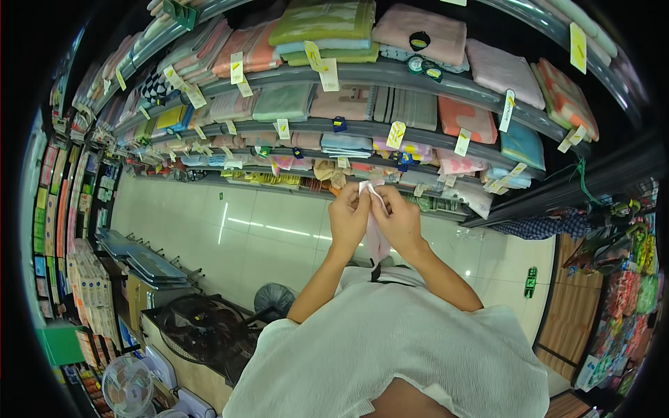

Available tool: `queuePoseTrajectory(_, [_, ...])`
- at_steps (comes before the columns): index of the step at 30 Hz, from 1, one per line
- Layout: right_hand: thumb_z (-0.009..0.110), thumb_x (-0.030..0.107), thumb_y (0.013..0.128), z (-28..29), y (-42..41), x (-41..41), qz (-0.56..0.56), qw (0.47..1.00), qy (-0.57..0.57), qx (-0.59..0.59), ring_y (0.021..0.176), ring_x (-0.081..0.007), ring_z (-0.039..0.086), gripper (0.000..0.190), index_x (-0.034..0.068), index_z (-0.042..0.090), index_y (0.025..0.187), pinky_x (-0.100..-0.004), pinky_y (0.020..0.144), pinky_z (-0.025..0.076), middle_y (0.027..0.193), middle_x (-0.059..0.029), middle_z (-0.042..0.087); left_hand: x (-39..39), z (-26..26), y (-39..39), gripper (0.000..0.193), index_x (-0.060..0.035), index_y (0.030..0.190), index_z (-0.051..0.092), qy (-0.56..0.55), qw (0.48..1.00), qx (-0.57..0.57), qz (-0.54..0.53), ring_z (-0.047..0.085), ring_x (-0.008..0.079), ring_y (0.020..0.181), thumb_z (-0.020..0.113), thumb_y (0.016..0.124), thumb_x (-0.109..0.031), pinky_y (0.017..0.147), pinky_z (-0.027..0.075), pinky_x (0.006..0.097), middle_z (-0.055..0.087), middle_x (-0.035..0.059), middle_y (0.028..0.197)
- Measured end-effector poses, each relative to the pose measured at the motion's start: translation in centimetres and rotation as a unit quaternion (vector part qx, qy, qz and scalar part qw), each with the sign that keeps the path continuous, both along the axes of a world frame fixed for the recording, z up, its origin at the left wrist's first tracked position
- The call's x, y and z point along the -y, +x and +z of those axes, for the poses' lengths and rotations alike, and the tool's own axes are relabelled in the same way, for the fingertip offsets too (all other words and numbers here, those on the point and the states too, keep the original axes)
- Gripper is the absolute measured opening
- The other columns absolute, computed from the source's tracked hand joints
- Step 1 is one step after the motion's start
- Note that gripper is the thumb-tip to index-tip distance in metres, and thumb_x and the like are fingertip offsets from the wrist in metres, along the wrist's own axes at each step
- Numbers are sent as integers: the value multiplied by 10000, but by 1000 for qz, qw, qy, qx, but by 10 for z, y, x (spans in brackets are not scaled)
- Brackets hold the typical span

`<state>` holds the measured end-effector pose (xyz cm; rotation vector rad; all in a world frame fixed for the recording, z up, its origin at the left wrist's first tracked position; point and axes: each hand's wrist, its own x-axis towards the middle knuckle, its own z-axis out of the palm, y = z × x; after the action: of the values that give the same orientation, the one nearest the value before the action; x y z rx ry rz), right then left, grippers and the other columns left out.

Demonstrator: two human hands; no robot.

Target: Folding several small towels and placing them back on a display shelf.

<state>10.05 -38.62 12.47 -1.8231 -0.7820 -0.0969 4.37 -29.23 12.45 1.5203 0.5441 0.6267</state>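
My left hand (349,217) and my right hand (398,215) meet in front of the shelves, thumbs close together. Both pinch the top of a pale pink cloth (375,237), which hangs down between my wrists. A white piece (370,186) shows at my fingertips; whether it is a tag or a folded edge of the cloth I cannot tell. Behind the hands, the lower shelf tiers carry folded towels, among them a light blue stack (346,144) and a pink towel with hearts (461,161).
Grey shelves (407,76) of folded towels with hanging tags curve across the front. A black fan (201,326) and a white fan (128,385) stand at lower left. Near them are a grey bin (274,299) and stacked panels (151,258). Tiled floor (282,209) lies below.
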Motion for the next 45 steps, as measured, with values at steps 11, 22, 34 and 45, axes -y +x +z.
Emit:
queuePoseTrajectory(11, [655,110,795,-3,3,11,-32,998,-16,52,564,-252,622,137,66,604,915,-329,499,481,687,-115,634,13,2,-2,181,44,920,606,145,989,-27,-5,553,55,594,530,918,-120,503,434,212,629,47,674])
queuePoseTrajectory(22, [602,97,768,21,-14,24,110,987,-114,34,921,-325,553,547,9,419,1276,-383,713,483,1061,-155,511,-21,8,1,148,9,886,613,25,993,-36,-108,541,39,587,583,878,-136,506,415,212,636,35,675])
queuePoseTrajectory(34, [624,222,793,-48,1,49,350,923,-148,54,946,-311,560,364,43,559,1103,-395,832,446,1019,-128,571,-104,71,-30,136,14,867,580,206,967,4,-149,483,92,759,557,885,-118,712,388,230,548,10,812])
queuePoseTrajectory(45, [686,196,740,-44,-15,-7,298,938,-127,123,1163,-324,444,480,138,522,1187,-438,933,384,1278,-154,424,-152,122,-68,164,-12,953,562,211,969,79,-96,471,61,786,514,928,-167,716,372,204,541,-14,854])
